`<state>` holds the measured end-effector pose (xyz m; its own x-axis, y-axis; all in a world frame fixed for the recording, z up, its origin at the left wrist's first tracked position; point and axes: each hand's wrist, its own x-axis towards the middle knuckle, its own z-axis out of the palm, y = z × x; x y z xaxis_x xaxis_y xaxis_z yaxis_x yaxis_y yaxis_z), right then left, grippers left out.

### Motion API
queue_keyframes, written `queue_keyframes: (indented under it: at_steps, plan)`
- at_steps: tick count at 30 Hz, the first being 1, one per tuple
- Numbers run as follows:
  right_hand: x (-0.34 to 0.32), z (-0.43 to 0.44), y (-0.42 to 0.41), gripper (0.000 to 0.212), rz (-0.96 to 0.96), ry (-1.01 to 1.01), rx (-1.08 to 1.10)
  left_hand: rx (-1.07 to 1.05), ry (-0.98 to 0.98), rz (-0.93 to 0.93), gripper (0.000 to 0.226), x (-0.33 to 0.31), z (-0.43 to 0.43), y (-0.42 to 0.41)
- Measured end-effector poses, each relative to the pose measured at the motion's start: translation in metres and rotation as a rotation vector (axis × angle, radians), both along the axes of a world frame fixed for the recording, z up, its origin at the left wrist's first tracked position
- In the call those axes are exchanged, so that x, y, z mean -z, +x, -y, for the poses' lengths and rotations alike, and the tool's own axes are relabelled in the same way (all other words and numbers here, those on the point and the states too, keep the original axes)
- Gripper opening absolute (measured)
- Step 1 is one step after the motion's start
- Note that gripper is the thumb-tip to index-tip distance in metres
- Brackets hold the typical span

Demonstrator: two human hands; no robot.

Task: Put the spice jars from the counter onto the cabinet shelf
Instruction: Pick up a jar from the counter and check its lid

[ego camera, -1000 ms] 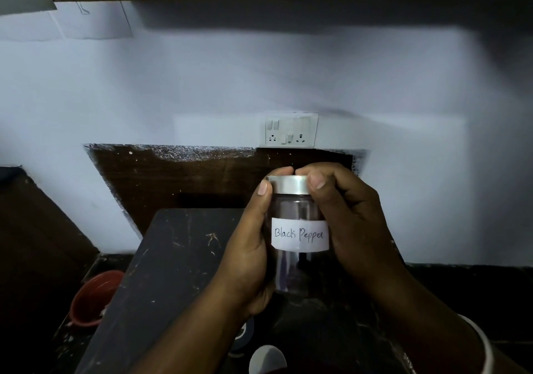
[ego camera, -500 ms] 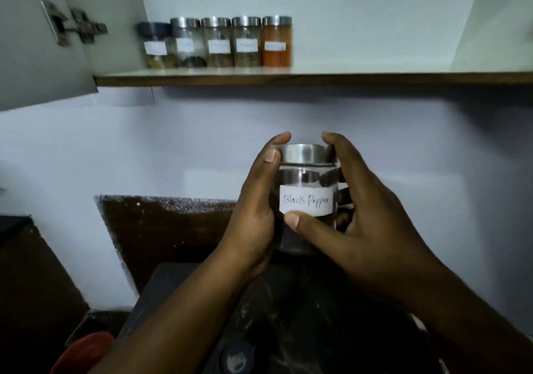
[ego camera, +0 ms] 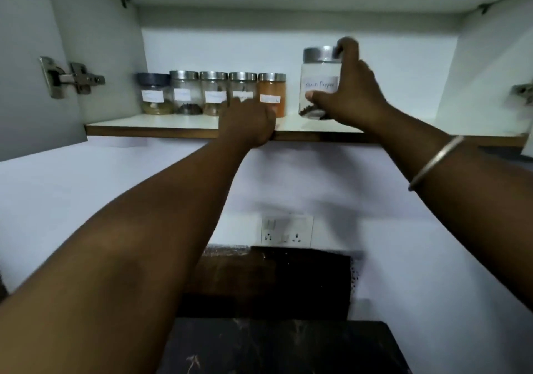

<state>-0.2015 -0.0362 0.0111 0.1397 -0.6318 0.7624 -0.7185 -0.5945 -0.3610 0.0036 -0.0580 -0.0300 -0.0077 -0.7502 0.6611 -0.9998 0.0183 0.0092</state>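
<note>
My right hand (ego camera: 350, 93) grips a clear jar labelled Black Pepper (ego camera: 318, 82) with a steel lid, holding it just over the white cabinet shelf (ego camera: 161, 124), to the right of a row of several labelled spice jars (ego camera: 213, 93). The rightmost jar in that row holds orange powder (ego camera: 272, 92). My left hand (ego camera: 248, 122) rests curled over the shelf's front edge, below the row, fingers closed around the board. Whether the pepper jar's base touches the shelf is hidden by my right hand.
The cabinet door (ego camera: 34, 64) stands open at the left with its hinge (ego camera: 72, 77) showing. The shelf has bare room to the right of the pepper jar. Below are a wall socket plate (ego camera: 287, 230) and the dark counter (ego camera: 282, 347).
Both hands rose from chest height to the cabinet. My left hand let go of the jar and went to the shelf edge; my right hand alone carried the jar up beside the row.
</note>
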Motion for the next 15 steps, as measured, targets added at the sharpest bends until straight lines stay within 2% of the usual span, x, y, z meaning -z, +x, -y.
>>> queue_keyframes:
  at_steps: [5,9,15]
  plan:
    - [-0.004,0.083,0.012,0.081,-0.143,0.219,0.050,0.024,0.240,-0.069,0.047,-0.002,0.021,0.009]
    - [-0.017,0.125,0.033,0.083,-0.180,0.317,0.064,0.035,0.239,-0.077,0.048,-0.005,0.025,0.011]
    - [-0.025,0.175,0.053,0.105,-0.189,0.381,0.067,0.037,0.235,-0.078,0.048,-0.002,0.029,0.011]
